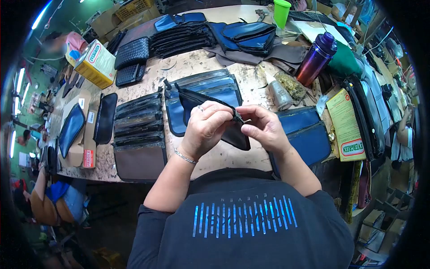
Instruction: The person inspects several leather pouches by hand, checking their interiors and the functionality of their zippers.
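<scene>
Both hands meet over the table's front part, holding a thin black pouch (238, 138) up off the surface. My left hand (207, 123), with a ring and a chain bracelet, is closed on the pouch's dark edge. The fingers of my right hand (265, 127) pinch the same edge at its right end; the exact spot between the fingertips is too small to make out. Beneath the pouch lies a blue panel (215, 85) with dark strips across its top. Beside my right forearm is another blue panel (304, 139), and overlapping dark-edged panels (139, 121) lie to the left.
A purple bottle (316, 58), a grey glue bottle (280, 94) and a green cup (281, 13) stand towards the right and back. Yellow Evergreen cans (96, 65) flank the work area. Stacked black pieces (182, 39) lie at the back. Other people sit at the left and right.
</scene>
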The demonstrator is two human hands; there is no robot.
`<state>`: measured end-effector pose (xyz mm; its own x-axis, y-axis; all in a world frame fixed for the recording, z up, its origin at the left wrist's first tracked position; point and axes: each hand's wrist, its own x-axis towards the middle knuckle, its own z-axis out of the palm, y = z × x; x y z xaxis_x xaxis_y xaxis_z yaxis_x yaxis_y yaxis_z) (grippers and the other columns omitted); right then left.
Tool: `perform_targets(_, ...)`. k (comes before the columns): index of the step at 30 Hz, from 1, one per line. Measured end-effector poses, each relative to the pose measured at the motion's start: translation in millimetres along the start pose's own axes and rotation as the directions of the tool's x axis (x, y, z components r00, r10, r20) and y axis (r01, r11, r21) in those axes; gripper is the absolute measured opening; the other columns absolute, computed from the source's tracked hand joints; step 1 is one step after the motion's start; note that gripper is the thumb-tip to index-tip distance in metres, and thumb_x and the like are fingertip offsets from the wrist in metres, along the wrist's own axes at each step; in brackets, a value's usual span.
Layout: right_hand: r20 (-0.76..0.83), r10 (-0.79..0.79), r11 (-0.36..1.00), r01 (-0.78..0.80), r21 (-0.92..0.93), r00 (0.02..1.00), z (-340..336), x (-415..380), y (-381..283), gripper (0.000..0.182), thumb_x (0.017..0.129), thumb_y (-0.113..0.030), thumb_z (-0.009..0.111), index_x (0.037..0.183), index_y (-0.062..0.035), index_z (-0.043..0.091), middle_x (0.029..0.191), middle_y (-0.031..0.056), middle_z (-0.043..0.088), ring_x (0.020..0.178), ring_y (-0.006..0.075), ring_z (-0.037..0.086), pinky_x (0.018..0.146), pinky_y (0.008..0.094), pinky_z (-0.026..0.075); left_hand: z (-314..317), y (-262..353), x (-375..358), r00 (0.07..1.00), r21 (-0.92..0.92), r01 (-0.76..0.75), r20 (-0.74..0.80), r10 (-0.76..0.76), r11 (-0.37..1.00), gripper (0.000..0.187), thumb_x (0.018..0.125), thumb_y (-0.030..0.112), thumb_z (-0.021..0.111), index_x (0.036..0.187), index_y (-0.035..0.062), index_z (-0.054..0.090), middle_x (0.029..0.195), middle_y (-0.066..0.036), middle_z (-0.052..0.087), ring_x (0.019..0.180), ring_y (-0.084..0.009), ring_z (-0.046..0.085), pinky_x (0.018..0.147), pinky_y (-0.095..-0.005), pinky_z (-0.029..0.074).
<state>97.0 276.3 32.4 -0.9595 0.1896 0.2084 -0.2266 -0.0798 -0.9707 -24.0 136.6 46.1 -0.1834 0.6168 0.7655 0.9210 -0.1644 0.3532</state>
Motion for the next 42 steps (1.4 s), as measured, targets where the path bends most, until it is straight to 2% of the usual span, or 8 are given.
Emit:
perform_targets(15, -0.169, 0.030, 1.000, -0.030, 0.002, 0.985, 1.2, 2.2, -3.5, 0.022, 0.080, -0.017, 0.064, 0.092, 0.0007, 0.059, 0.079, 0.0040, 0.061, 0.072, 0.0075, 0.056, 0.065, 0.0210, 0.046, 2.0, 12.3, -12.3, 0.993, 0.139, 0.018, 0.112, -0.034, 0.990, 0.021, 0.061, 0.002, 0.062, 0.079, 0.0128, 0.063, 0.075, 0.000, 0.050, 0.070, -0.0184, 0.052, 0.057, -0.0303, 0.041)
perform_targets(18, -0.154, 0.102, 0.900, -0.157, -0.407, 0.983, 0.8, 7.5, -10.8, 0.024, 0.076, -0.017, 0.066, 0.089, 0.0022, 0.059, 0.073, 0.0083, 0.063, 0.065, 0.0106, 0.058, 0.060, 0.0247, 0.047, 8.6, 14.7, -19.8, 0.982, 0.222, -0.042, 0.187, 0.000, 0.974, 0.019, 0.062, 0.007, 0.065, 0.079, 0.0151, 0.065, 0.074, 0.001, 0.050, 0.066, -0.0168, 0.051, 0.056, -0.0288, 0.040)
perform_targets(23, -0.045, 0.298, 0.847, -0.286, -0.448, 0.953, -12.3, 24.2, -9.6, 0.019, 0.074, -0.013, 0.062, 0.086, 0.0011, 0.061, 0.072, 0.0110, 0.063, 0.066, 0.0150, 0.060, 0.061, 0.0272, 0.048, 14.6, 9.3, -32.1, 0.972, 0.316, -0.052, 0.232, -0.024, 0.947, 0.020, 0.068, 0.014, 0.058, 0.086, 0.0213, 0.064, 0.080, 0.007, 0.051, 0.079, -0.0113, 0.051, 0.072, -0.0290, 0.035)
perform_targets(26, 0.134, 0.331, 0.692, -0.144, -0.708, 0.934, -17.6, 33.2, -16.7, 0.025, 0.070, -0.014, 0.060, 0.090, -0.0007, 0.062, 0.075, 0.0161, 0.063, 0.071, 0.0271, 0.061, 0.066, 0.0341, 0.048, 18.1, 4.8, -40.0, 0.979, 0.355, -0.118, 0.200, 0.049, 0.928, 0.021, 0.068, 0.014, 0.057, 0.088, 0.0187, 0.062, 0.086, 0.008, 0.056, 0.081, -0.0098, 0.054, 0.076, -0.0279, 0.035)
perform_targets(33, 0.376, 0.452, 0.327, 0.242, -0.914, 0.809, -3.8, 43.4, -27.5, 0.024, 0.061, -0.007, 0.057, 0.083, -0.0005, 0.062, 0.078, 0.0191, 0.062, 0.077, 0.0337, 0.060, 0.069, 0.0399, 0.047, 23.5, 9.3, -43.2, 0.963, 0.376, -0.238, 0.213, 0.167, 0.895, 0.020, 0.066, 0.012, 0.057, 0.085, 0.0136, 0.061, 0.088, 0.003, 0.058, 0.078, -0.0135, 0.054, 0.074, -0.0301, 0.037)
perform_targets(35, 0.359, 0.467, 0.318, 0.226, -0.921, 0.808, -3.1, 42.1, -26.4, 0.027, 0.060, -0.005, 0.056, 0.085, -0.0008, 0.062, 0.079, 0.0194, 0.062, 0.079, 0.0333, 0.060, 0.070, 0.0393, 0.048, 19.4, 9.1, -41.8, 0.956, 0.347, -0.251, 0.235, 0.175, 0.904, 0.020, 0.066, 0.011, 0.057, 0.085, 0.0131, 0.061, 0.088, 0.003, 0.058, 0.079, -0.0139, 0.054, 0.073, -0.0300, 0.038)
perform_targets(37, 0.318, 0.311, 0.493, 0.134, -0.860, 0.896, -9.9, 41.0, -21.2, 0.029, 0.061, -0.005, 0.055, 0.089, -0.0026, 0.062, 0.073, 0.0176, 0.061, 0.073, 0.0332, 0.060, 0.068, 0.0384, 0.047, 15.5, 10.6, -36.3, 0.948, 0.314, -0.266, 0.256, 0.189, 0.911, 0.020, 0.066, 0.011, 0.057, 0.086, 0.0126, 0.061, 0.089, 0.002, 0.057, 0.079, -0.0142, 0.054, 0.072, -0.0300, 0.039)
perform_targets(42, 0.223, 0.380, 0.482, 0.013, -0.876, 0.898, -8.1, 34.6, -29.7, 0.030, 0.060, -0.004, 0.056, 0.090, -0.0014, 0.062, 0.081, 0.0191, 0.062, 0.080, 0.0326, 0.060, 0.073, 0.0373, 0.047, 14.0, 13.8, -29.7, 0.922, 0.305, -0.278, 0.351, 0.164, 0.911, 0.020, 0.066, 0.012, 0.057, 0.085, 0.0136, 0.060, 0.087, 0.003, 0.056, 0.079, -0.0133, 0.052, 0.071, -0.0288, 0.038)
